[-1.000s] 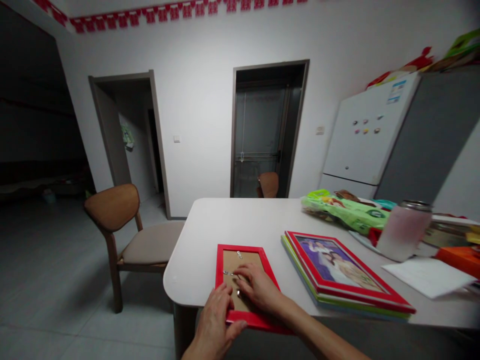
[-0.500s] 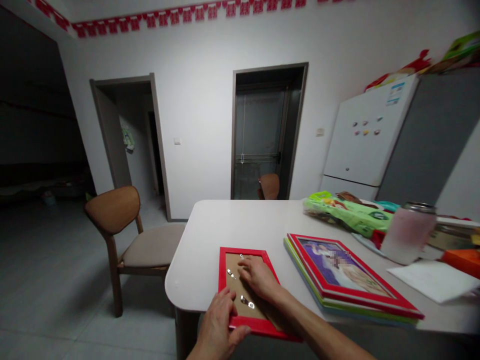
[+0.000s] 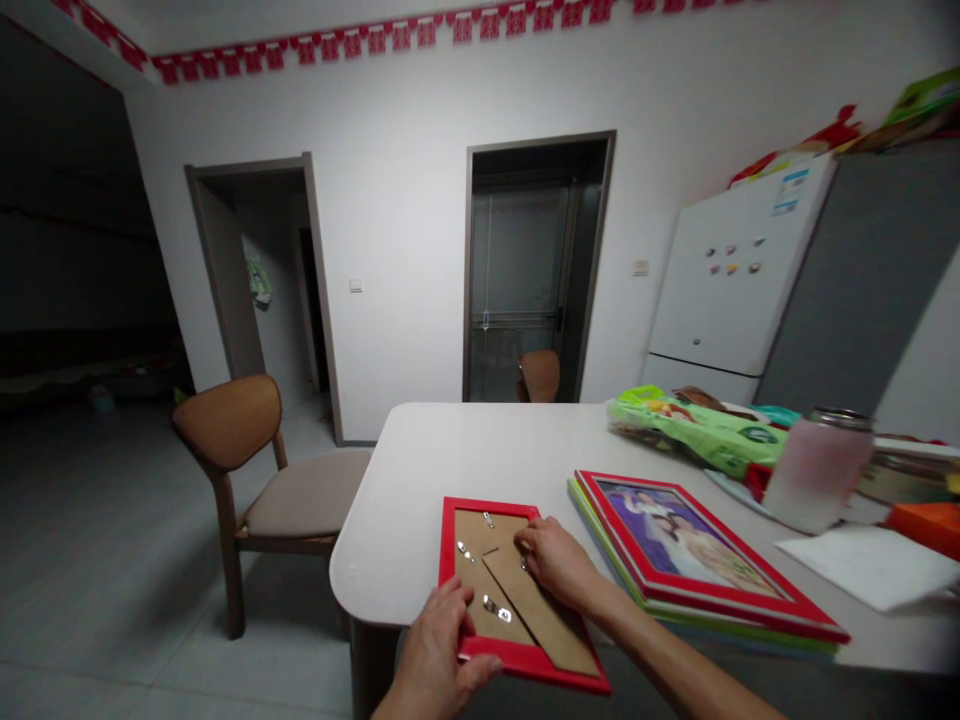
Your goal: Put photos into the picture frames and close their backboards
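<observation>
A red picture frame lies face down on the white table, its brown backing board and small metal clips showing. My left hand grips the frame's near left corner, thumb along the bottom edge. My right hand rests on the frame's right side, fingers curled at the edge of the backing near a clip. The board's stand strip runs diagonally across the back.
A stack of framed pictures lies right of the frame. Behind it are a green packet, a frosted jar, a white sheet and an orange box. A wooden chair stands left; a fridge is at the right.
My right hand has moved from the middle of the backing board to its right edge, uncovering the diagonal stand strip. The left hand has kept its hold on the corner.
</observation>
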`<state>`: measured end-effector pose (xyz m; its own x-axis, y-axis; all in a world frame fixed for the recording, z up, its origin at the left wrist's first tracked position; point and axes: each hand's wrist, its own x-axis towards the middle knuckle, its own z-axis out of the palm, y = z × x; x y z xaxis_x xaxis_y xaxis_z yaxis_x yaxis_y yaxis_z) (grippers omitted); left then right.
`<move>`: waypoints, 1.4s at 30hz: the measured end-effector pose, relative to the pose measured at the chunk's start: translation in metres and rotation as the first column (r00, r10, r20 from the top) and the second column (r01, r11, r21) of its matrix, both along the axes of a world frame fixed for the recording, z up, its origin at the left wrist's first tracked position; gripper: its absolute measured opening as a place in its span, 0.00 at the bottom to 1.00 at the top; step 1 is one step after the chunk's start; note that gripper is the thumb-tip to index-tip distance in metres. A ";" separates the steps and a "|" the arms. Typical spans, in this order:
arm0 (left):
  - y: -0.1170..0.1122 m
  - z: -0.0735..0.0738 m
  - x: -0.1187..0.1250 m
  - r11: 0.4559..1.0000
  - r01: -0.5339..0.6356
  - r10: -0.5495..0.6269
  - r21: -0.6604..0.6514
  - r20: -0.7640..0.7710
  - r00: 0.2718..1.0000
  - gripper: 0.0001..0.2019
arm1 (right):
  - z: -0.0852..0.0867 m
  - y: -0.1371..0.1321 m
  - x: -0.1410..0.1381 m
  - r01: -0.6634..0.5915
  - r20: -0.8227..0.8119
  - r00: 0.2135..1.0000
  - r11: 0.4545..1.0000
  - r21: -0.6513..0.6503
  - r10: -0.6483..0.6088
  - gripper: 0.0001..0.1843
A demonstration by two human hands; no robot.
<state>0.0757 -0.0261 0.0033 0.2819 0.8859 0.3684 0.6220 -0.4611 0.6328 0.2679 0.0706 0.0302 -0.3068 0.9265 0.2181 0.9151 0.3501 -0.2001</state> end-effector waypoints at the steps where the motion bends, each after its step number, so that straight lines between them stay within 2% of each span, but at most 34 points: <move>1: 0.000 0.000 0.001 1.000 0.002 -0.002 0.008 0.005 1.000 0.12 | 0.000 0.004 -0.003 0.003 -0.006 1.000 1.000 0.004 -0.003 0.13; 7: 0.001 -0.006 0.009 0.998 0.053 -0.054 0.046 0.002 0.999 0.18 | -0.011 0.030 -0.030 0.135 -0.044 0.990 0.991 0.006 -0.135 0.17; 11: 0.002 -0.007 0.009 0.998 0.047 -0.046 0.048 -0.010 0.999 0.19 | -0.017 0.032 -0.040 0.179 -0.068 0.982 0.984 0.000 -0.179 0.17; 15: 0.001 -0.009 0.009 0.998 0.023 -0.023 0.059 0.003 1.000 0.15 | -0.007 0.018 -0.034 0.155 -0.072 0.985 0.988 0.004 -0.154 0.18; 19: -0.001 -0.009 0.010 0.998 0.020 -0.021 0.051 0.016 1.000 0.13 | 0.005 -0.015 -0.014 0.035 -0.106 0.994 0.999 0.002 -0.034 0.20; 23: -0.003 -0.007 0.013 1.000 -0.013 0.012 0.004 0.055 0.998 0.14 | 0.005 -0.044 -0.003 -0.030 -0.120 0.993 0.997 -0.074 0.021 0.20; 28: -0.005 -0.001 0.017 0.997 -0.017 0.028 -0.075 0.156 0.987 0.19 | 0.011 -0.043 -0.006 0.019 -0.210 0.977 0.997 -0.074 -0.034 0.21; 32: 0.002 0.012 0.019 0.986 -0.076 0.127 -0.151 0.365 0.922 0.21 | 0.034 -0.041 -0.008 0.003 -0.223 0.975 0.999 -0.037 -0.011 0.12; 36: 0.017 0.024 0.013 0.984 -0.031 0.136 -0.174 0.634 0.761 0.14 | 0.051 -0.052 -0.025 -0.023 -0.273 0.962 1.000 -0.012 0.019 0.15; 39: 0.025 0.029 -0.011 0.962 -0.051 0.234 -0.268 0.713 0.661 0.16 | 0.052 -0.057 -0.034 -0.098 -0.339 0.936 0.995 0.006 0.094 0.19; 42: 0.028 0.029 -0.050 0.922 -0.127 0.351 -0.366 0.648 0.676 0.18 | 0.040 -0.052 -0.020 -0.043 -0.312 0.949 0.999 0.015 0.046 0.22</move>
